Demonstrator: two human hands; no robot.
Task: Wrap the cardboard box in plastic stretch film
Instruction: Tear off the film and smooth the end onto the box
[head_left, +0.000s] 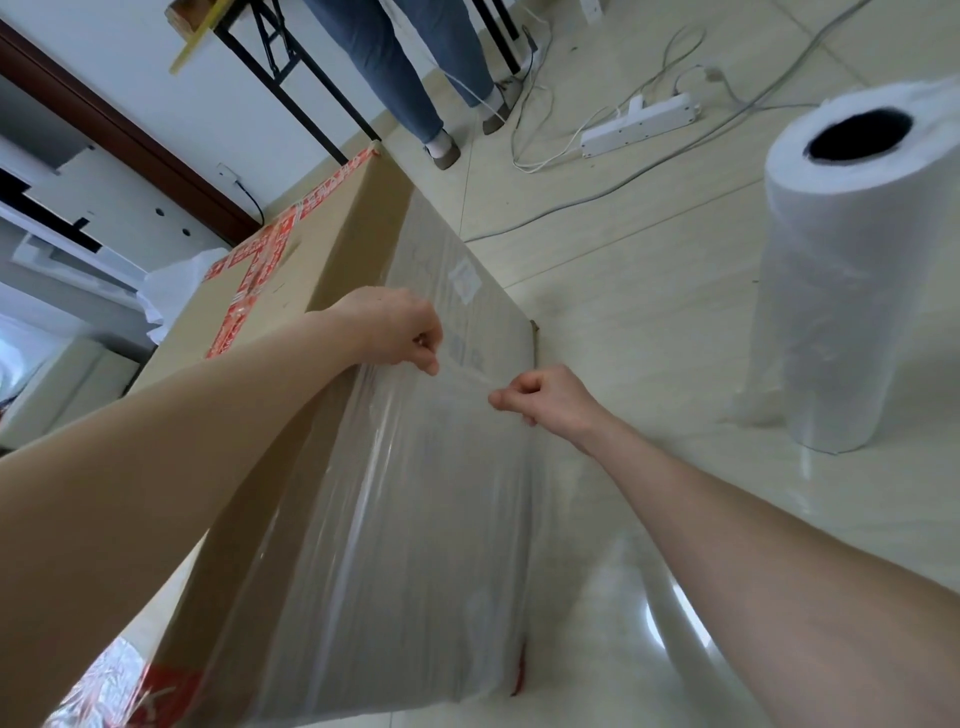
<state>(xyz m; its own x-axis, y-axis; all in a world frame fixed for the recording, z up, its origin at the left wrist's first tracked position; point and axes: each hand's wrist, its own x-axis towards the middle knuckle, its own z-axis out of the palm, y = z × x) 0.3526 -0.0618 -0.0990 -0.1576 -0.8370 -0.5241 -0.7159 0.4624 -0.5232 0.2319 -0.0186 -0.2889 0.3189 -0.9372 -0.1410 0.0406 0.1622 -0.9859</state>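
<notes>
Film (415, 519), glossy and wrinkled, is pinched at its edge by left hand (395, 332) and right hand (545, 397) against the matte cardboard box (343, 244).

I see a white power strip (641, 124) on the floor (649, 291), cables (540, 166) around it, and a standing person's legs (405, 67) to its left.

1 cardboard box (332, 249), 1 film roll (841, 291), 1 film sheet (415, 519), 2 hands (left hand (395, 332), right hand (545, 400)), 1 power strip (639, 124), 1 bystander (405, 62)
</notes>
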